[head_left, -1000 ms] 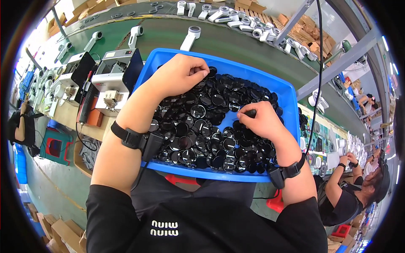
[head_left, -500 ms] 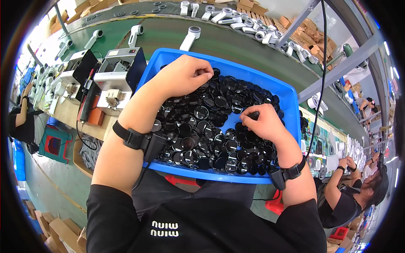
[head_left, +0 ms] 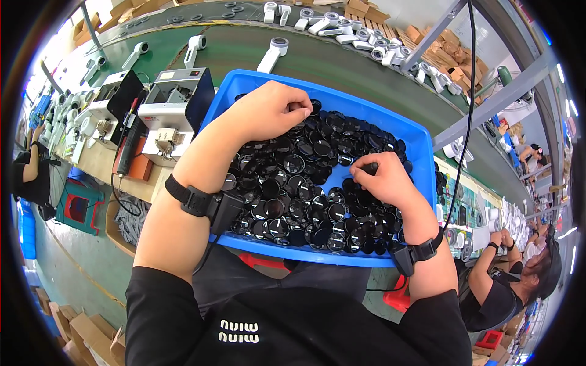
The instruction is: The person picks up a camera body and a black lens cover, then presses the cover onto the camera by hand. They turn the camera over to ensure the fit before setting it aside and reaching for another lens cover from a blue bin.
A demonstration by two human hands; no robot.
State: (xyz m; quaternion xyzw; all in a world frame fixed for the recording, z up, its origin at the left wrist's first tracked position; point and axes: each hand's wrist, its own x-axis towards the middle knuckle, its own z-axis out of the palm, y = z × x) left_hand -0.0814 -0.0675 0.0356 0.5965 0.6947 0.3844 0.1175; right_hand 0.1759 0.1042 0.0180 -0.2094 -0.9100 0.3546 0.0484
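Note:
A blue plastic bin (head_left: 421, 143) in front of me holds a heap of glossy black round discs (head_left: 293, 163), many with a pale mark or glare. My left hand (head_left: 271, 110) hovers over the bin's far left part, fingers curled and thumb against them. What it pinches, if anything, is hidden; a black disc lies just beyond its fingertips. My right hand (head_left: 386, 178) is over the right part of the heap, thumb and index finger closed around a dark disc (head_left: 370, 168) seen only in part. Bare blue bin floor shows just left of that hand.
Left of the bin stand two bench machines (head_left: 174, 100) and a dark handheld tool (head_left: 126, 152) with a cord. Beyond runs a green conveyor (head_left: 238, 52) carrying white handled housings (head_left: 273, 55). A black cable (head_left: 470, 91) hangs at right. A co-worker (head_left: 513, 274) sits to the right.
Both hands have barely shifted, moving slightly right and staying over the heap. The view has moved a little. No disc has visibly left the bin.

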